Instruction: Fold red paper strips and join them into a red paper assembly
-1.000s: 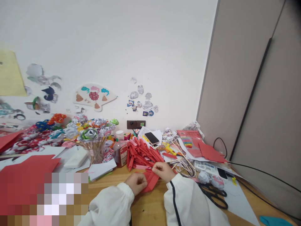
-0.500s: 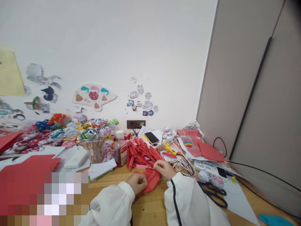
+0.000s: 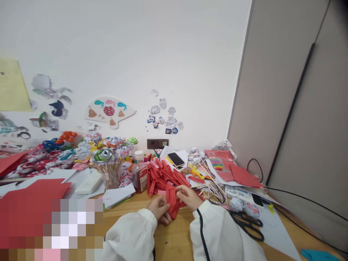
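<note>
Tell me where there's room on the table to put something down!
The wooden table shows bare between the left sleeve and the right sleeve, apart from a tiny speck, and in a strip between the left sleeve and the white papers. Along the wall it's crowded: paper flowers, bottle, red paper strips, phone.

We read one sign: a red 囍
It stands on the white fan on the wall, beyond the left hand; the label on the nearer bottle seems too small.
</note>
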`<act>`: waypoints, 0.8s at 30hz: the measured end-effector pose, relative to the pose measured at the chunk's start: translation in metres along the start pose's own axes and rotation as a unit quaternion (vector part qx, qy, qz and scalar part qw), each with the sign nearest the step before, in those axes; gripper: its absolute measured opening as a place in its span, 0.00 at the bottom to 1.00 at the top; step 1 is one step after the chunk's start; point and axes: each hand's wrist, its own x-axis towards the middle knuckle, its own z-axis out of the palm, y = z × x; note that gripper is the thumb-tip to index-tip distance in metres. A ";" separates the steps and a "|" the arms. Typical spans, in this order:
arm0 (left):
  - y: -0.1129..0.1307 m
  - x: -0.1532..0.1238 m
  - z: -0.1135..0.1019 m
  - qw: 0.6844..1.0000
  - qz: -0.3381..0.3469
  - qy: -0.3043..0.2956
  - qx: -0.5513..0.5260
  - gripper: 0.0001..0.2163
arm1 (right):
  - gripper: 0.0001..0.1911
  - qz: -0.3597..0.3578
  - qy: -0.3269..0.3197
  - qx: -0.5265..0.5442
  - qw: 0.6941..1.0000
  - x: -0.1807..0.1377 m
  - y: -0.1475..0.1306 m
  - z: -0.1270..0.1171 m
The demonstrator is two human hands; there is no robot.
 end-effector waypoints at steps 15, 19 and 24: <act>0.005 -0.001 0.000 0.997 -0.040 0.001 -0.061 0.19 | 0.12 0.050 -0.052 0.127 0.989 -0.006 -0.007 0.023; 0.007 0.000 -0.002 0.998 -0.023 0.022 -0.059 0.18 | 0.12 0.047 -0.047 0.103 0.992 -0.005 -0.006 0.020; 0.023 0.000 -0.020 0.980 0.100 0.139 -0.101 0.17 | 0.11 0.084 -0.065 0.041 0.993 -0.002 0.001 0.005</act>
